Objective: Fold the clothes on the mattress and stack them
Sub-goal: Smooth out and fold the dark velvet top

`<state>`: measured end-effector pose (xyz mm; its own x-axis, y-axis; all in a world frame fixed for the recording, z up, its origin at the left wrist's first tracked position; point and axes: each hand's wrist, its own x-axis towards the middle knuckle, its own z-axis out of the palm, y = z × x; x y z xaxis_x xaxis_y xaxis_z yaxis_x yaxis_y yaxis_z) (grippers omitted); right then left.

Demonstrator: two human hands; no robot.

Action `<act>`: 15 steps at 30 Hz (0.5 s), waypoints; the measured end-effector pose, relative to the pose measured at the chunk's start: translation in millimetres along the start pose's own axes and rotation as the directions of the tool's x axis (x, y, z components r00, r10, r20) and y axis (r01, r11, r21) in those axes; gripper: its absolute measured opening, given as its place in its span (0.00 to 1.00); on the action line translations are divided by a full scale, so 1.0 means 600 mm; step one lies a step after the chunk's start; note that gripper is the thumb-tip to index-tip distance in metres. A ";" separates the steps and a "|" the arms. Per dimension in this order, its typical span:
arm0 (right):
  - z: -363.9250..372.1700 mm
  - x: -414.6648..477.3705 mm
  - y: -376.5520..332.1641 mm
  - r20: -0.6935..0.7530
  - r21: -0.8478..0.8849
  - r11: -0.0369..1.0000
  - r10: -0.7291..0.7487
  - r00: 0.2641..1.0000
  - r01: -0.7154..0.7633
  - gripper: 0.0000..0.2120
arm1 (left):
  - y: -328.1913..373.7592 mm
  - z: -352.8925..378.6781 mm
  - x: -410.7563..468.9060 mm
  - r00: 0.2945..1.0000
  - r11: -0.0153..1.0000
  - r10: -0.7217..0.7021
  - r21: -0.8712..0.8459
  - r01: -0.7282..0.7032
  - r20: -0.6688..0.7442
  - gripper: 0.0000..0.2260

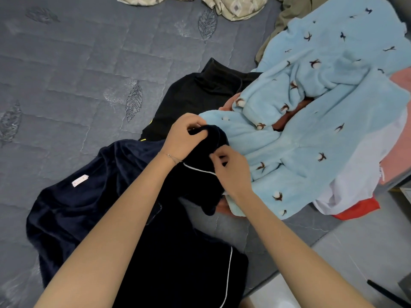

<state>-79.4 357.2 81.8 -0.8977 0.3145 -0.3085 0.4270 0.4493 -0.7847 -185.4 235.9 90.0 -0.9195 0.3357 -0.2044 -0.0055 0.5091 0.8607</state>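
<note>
Grey quilted mattress [66, 74], stitched with leaf shapes, carries all the laundry, and a strip of pale tiled floor [367, 241] shows below and to the right of the right forearm. Nearest the person, the navy fleece garment [93, 218] lies spread beneath both forearms, its white piping [229, 274] running along 1 edge and a small label [80, 180] off to the left of the left arm. At its far end the cloth rises in a bunch between the 2 hands. The left hand [186, 136] has its fingers curled over the top of that bunch, while the right hand [231, 172], just beside it and slightly nearer the person, pinches the fabric close to the piping. I judge the fleece plush, limp and fairly light: it will sag wherever it is unsupported and cling a little to itself, so the piped edge or the seams look like the firmest places to grip. Just beyond the left hand lies a black garment [200, 96], flat on the mattress. To the right of both hands a pale blue fleece [322, 118] with a small dark print is heaped over pink, white and red pieces. Farthest off, well past the hands, sits a beige patterned cloth [233, 7].
</note>
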 end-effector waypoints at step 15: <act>-0.036 0.018 -0.031 0.047 -0.027 0.996 0.089 0.995 -0.088 0.03 | 0.033 -0.020 0.028 0.997 0.998 -0.023 0.054 0.019 0.077 0.08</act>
<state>-94.5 370.4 104.9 -0.8601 0.3141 -0.4020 0.5072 0.4420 -0.7398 -206.0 242.0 109.3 -0.8863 0.3834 -0.2597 -0.0021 0.5573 0.8303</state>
